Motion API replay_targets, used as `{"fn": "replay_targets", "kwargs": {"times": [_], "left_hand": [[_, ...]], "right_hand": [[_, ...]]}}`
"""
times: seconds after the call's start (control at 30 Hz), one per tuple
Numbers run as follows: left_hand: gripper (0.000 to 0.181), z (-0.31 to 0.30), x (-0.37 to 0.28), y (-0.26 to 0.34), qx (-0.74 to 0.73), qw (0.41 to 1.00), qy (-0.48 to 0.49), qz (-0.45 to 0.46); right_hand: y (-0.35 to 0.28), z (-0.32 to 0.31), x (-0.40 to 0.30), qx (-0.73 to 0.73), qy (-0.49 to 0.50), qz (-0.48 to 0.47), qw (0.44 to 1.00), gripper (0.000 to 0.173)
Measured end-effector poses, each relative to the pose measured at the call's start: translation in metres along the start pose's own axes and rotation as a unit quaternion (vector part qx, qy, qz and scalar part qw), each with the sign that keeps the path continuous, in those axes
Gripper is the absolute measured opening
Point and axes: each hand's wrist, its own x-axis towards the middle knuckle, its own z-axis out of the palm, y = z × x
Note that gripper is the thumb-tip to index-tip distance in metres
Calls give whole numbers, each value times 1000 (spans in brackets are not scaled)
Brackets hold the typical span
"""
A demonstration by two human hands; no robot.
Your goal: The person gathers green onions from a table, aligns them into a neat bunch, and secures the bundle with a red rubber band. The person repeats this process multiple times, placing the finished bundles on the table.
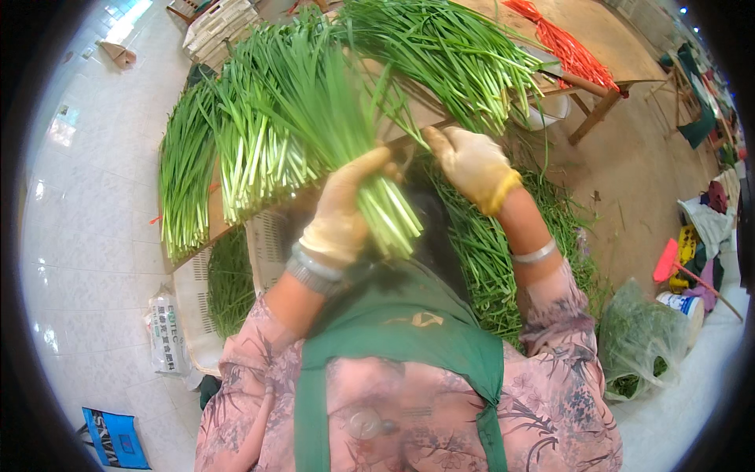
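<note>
My left hand point(348, 203), in a pale glove, is closed around a bunch of green garlic chives point(386, 215), with the pale stem ends towards me and the leaves pointing away. My right hand point(472, 162), in a glove with a yellow cuff, pinches a few loose green stalks point(410, 127) between thumb and fingers, to the right of the bunch. More chives point(265, 159) lie in bundles on the wooden table at the left. Another pile of chives point(472, 82) lies on the table beyond my right hand.
Red plastic ties point(560, 44) and a wooden-handled tool point(581, 84) lie at the table's right. Loose greens point(489, 265) are heaped below my right arm. White plastic crates point(197, 307) stand under the table at left. A clear bag of greens point(640, 342) and a bucket point(684, 307) stand at right.
</note>
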Motion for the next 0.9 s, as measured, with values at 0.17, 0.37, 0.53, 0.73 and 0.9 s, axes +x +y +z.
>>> {"fn": "replay_targets", "kwargs": {"times": [0.17,0.37,0.53,0.73,0.9], "left_hand": [[24,-5,11,-16,103,992,61,47],[24,11,-4,-21,65,996,21,-54],[19,-12,10,-26,98,995,-9,-19],[18,-15,14,-24,85,996,11,-12],[25,-3,20,-24,68,997,10,-32]], "right_hand": [[17,28,14,410,-164,63,895,40],[10,44,-53,379,-77,51,921,35],[10,43,-46,522,-67,49,849,33],[12,53,-35,441,-60,27,895,27],[10,59,-38,482,-30,57,874,21]]}}
